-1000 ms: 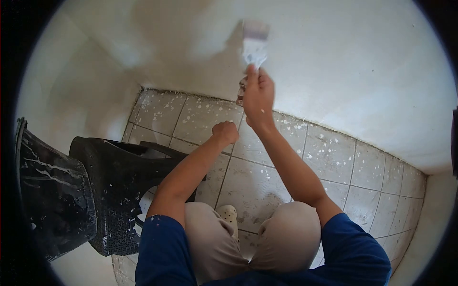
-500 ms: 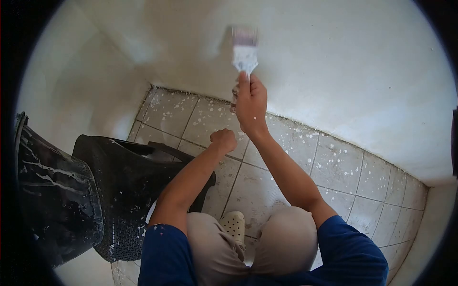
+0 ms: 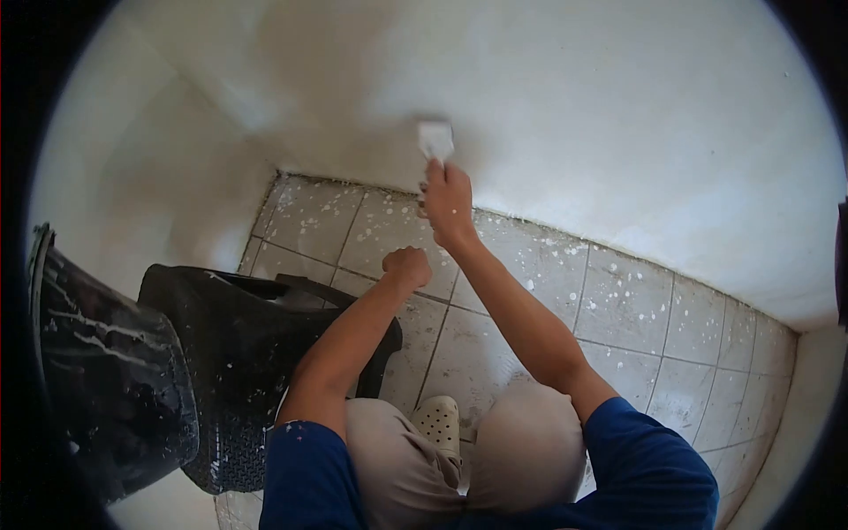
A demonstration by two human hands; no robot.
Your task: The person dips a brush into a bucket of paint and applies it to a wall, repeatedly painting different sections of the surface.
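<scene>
A paintbrush [image 3: 434,141] with a white-smeared ferrule is gripped by its handle in my right hand [image 3: 450,201], with the thumb along the handle. Its head is up against the pale wall [image 3: 565,115], a little above the floor line, and the bristles are hard to see from here. Lower and to the left, my left hand [image 3: 407,268] is closed in a fist over the tiles, with nothing showing out of it.
At left a black bucket [image 3: 115,353] with white drips stands on a black plastic stool or chair [image 3: 234,353] flecked with paint. Grey floor tiles [image 3: 539,265] spotted with white run along the wall's foot. My beige clog [image 3: 437,417] is below my hands.
My right hand has brought the paintbrush down the wall and slightly left, nearer the floor. The left fist has stayed almost in place.
</scene>
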